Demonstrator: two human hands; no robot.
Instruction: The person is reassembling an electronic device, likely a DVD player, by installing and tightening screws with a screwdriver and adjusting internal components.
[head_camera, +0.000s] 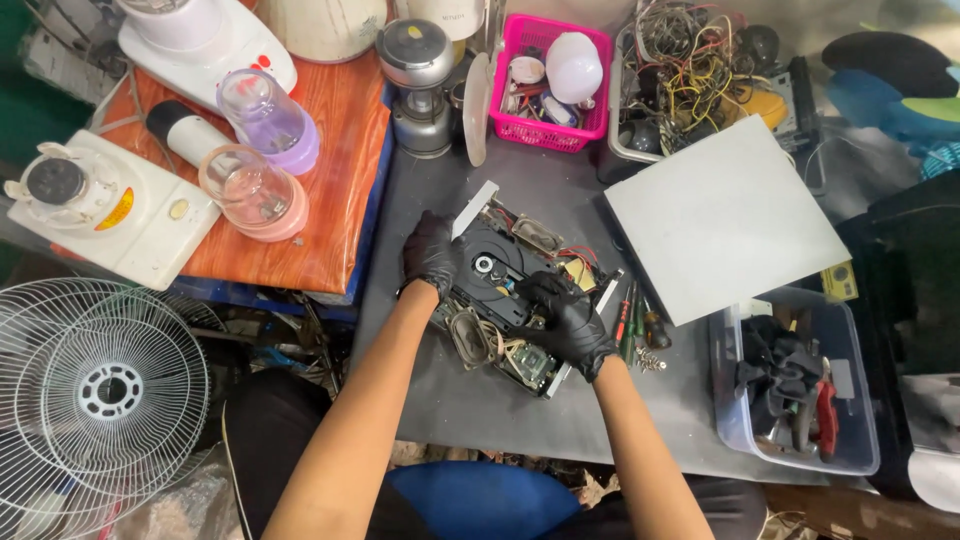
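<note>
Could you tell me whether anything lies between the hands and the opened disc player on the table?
Nothing visible does: the left hand and the right hand already rest on the disc player.

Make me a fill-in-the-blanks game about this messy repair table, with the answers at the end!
1. Both hands, the left hand and the right hand, wear gloves coloured ____.
2. The white light bulb lies in a basket coloured ____.
3. The opened disc player rests on a table coloured ____.
4. The wire fan guard lies on the person's ____ side.

Missing words: black; pink; grey; left
</note>
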